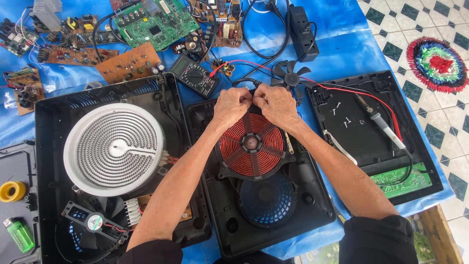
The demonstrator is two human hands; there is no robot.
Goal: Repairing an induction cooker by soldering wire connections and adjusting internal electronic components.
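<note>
My left hand (230,105) and my right hand (276,103) meet at the far rim of a copper induction coil (251,144), fingers pinched together on thin wires there. The coil lies in an open black cooker housing (312,195) with a blue-lit fan grille (267,199) below it. What exactly sits between my fingertips is hidden by my knuckles.
A second open housing (49,146) at left holds a white radiant heating element (113,148) and a small fan (93,224). A black cover (351,122) with test probe (386,127) lies right. Multimeter (195,77), loose fan (291,78), circuit boards (156,22), tape roll (12,190), green lighter (20,234).
</note>
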